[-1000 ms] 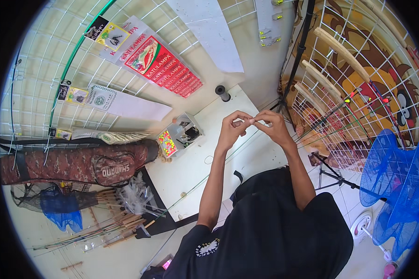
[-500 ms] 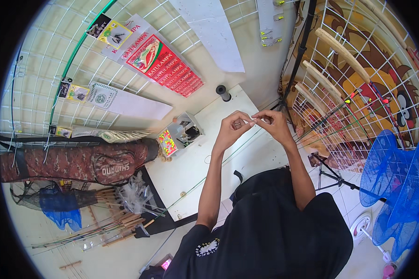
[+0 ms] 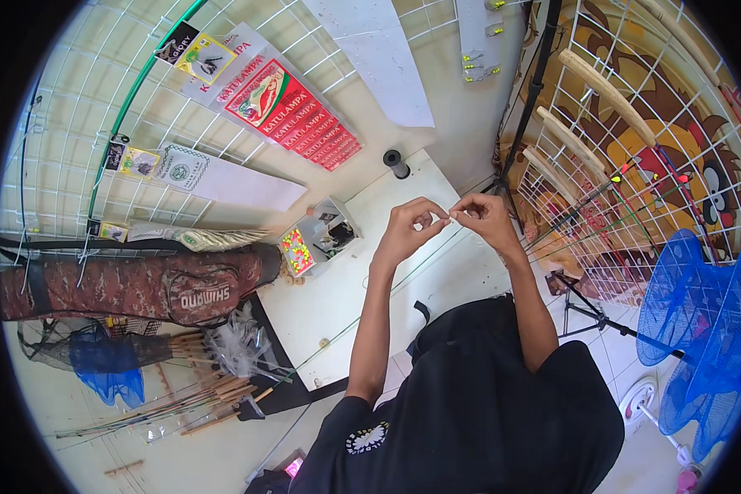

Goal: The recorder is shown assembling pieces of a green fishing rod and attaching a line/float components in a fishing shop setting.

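Observation:
Above the far part of the white table, my left hand (image 3: 414, 233) and my right hand (image 3: 487, 224) meet almost fingertip to fingertip. Thumb and forefinger are pinched together on each. Whatever lies between the fingertips is too small to make out. Beneath my hands a thin green fishing rod (image 3: 403, 284) slants across the table (image 3: 337, 309), from the near left up toward my right hand. Whether either hand touches the rod cannot be told.
A small open box (image 3: 337, 226) with bright floats (image 3: 296, 251) stands left on the table, near a dark cylinder (image 3: 396, 164). A camouflage rod bag (image 3: 140, 284) lies farther left. Wire racks (image 3: 370, 58), a tripod (image 3: 593, 313) and blue nets (image 3: 700, 321) surround the table.
My right fingertips have moved slightly down and to the right, a little away from the left ones. Both hands keep their pinch, and the rod has stayed in place.

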`<action>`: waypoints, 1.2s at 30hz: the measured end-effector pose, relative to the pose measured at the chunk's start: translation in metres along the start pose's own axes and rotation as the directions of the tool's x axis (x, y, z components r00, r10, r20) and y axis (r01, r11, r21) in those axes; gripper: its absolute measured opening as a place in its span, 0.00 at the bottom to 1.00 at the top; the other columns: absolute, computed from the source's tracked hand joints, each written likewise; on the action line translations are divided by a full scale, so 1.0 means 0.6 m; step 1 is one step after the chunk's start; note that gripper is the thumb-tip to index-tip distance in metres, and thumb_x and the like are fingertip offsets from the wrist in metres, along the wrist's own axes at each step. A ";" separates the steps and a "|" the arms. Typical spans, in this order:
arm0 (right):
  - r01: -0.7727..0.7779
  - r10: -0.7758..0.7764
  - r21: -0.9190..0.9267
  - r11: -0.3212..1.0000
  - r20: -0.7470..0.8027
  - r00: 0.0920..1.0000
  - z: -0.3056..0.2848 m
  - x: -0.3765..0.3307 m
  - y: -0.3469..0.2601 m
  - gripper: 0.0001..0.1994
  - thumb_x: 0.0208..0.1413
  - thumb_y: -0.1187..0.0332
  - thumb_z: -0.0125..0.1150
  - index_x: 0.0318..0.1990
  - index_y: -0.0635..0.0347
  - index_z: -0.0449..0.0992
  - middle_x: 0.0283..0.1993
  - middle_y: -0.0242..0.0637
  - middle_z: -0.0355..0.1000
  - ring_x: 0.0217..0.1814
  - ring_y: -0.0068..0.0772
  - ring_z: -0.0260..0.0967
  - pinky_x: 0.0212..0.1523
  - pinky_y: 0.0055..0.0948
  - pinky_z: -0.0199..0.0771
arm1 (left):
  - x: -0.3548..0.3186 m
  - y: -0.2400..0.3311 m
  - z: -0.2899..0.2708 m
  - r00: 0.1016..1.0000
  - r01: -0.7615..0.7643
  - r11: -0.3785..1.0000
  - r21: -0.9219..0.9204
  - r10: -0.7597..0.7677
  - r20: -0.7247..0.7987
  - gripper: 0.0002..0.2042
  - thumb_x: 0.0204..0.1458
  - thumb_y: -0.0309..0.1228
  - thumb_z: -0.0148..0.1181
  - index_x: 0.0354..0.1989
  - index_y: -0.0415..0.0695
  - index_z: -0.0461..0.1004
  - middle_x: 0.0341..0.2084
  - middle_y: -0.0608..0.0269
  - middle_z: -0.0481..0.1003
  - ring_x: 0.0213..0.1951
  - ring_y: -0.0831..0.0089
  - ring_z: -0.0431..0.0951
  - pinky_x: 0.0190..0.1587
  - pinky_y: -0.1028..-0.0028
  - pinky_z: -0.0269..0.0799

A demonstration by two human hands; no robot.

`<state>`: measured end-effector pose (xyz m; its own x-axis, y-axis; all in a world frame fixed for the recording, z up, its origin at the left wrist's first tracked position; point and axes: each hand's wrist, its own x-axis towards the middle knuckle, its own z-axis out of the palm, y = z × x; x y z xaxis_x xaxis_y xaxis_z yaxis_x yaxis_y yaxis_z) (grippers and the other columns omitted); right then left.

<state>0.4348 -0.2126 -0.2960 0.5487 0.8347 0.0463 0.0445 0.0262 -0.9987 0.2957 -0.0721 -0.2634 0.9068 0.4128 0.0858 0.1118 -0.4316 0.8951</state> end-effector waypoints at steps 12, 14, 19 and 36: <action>0.010 -0.011 -0.041 0.999 -0.024 1.000 0.004 -0.001 0.010 0.06 0.53 0.71 0.66 0.35 0.64 0.81 0.24 0.20 0.66 0.26 0.11 0.52 0.25 0.16 0.49 | -0.002 0.002 0.008 0.999 0.026 0.999 0.027 -0.025 -0.042 0.06 0.49 0.26 0.67 0.36 0.41 0.83 0.30 0.63 0.79 0.29 0.79 0.74 0.31 0.77 0.72; 0.020 -0.022 -0.049 0.999 -0.038 0.999 0.004 -0.002 0.007 0.05 0.53 0.72 0.66 0.35 0.64 0.81 0.25 0.21 0.67 0.26 0.11 0.52 0.26 0.16 0.50 | -0.003 -0.003 0.010 0.998 0.047 0.998 -0.050 -0.049 -0.029 0.07 0.50 0.25 0.67 0.37 0.40 0.82 0.32 0.63 0.78 0.30 0.80 0.73 0.31 0.77 0.73; 0.153 -0.172 -0.144 0.978 -0.135 0.976 0.010 -0.007 -0.003 0.04 0.51 0.73 0.66 0.34 0.63 0.80 0.27 0.25 0.69 0.26 0.15 0.54 0.27 0.19 0.53 | -0.004 0.007 0.018 0.989 0.132 0.947 -0.294 -0.146 -0.027 0.07 0.55 0.27 0.62 0.40 0.39 0.81 0.35 0.63 0.77 0.30 0.82 0.71 0.29 0.80 0.71; 0.248 -0.290 -0.242 0.938 -0.160 0.943 0.021 -0.009 -0.017 0.03 0.50 0.73 0.65 0.33 0.61 0.79 0.29 0.31 0.72 0.24 0.22 0.57 0.26 0.24 0.58 | -0.010 -0.004 0.035 0.976 0.076 0.981 -0.177 -0.110 -0.188 0.06 0.53 0.26 0.64 0.38 0.41 0.82 0.29 0.62 0.79 0.29 0.80 0.75 0.34 0.79 0.71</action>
<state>0.4208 -0.2103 -0.2862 0.6386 0.6917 0.3373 0.3797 0.0981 -0.9199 0.2984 -0.0905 -0.2753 0.7963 0.6011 0.0680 0.1067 -0.2503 0.9623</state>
